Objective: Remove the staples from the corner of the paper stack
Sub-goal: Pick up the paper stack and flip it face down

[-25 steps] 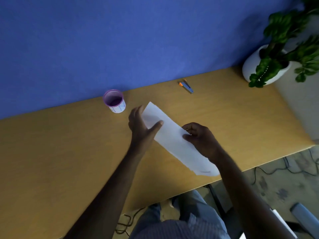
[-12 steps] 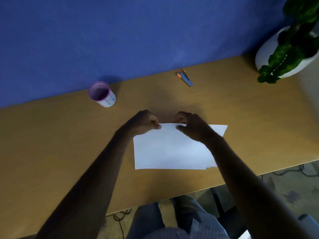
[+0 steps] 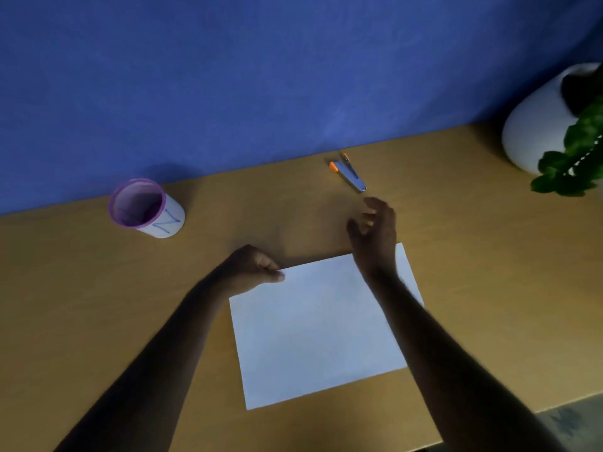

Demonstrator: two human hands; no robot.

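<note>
The paper stack (image 3: 319, 331) is lying flat on the wooden desk (image 3: 98, 305), its long axis running left to right with a slight tilt, the right end sitting farther back than the left; it is showing as plain white, blank on its upper face, with crisp edges, and any staples at its corner are too small to make out; the left hand (image 3: 253, 267) is resting at the stack's far left corner, fingers curled and pinching the paper's edge there; the right hand (image 3: 375, 233) is hovering beyond the far right edge of the stack, fingers loosely spread and curved, holding nothing, with its forearm crossing over the stack's right side; just past its fingertips a metal staple remover (image 3: 349, 172) with orange tips is lying on the desk, angled with its narrow end pointing toward that hand; farther left a white cup (image 3: 146, 208) with a purple rim is standing near the blue wall (image 3: 261, 76); a white plant pot (image 3: 541, 122) with green leaves is sitting at the far right
</note>
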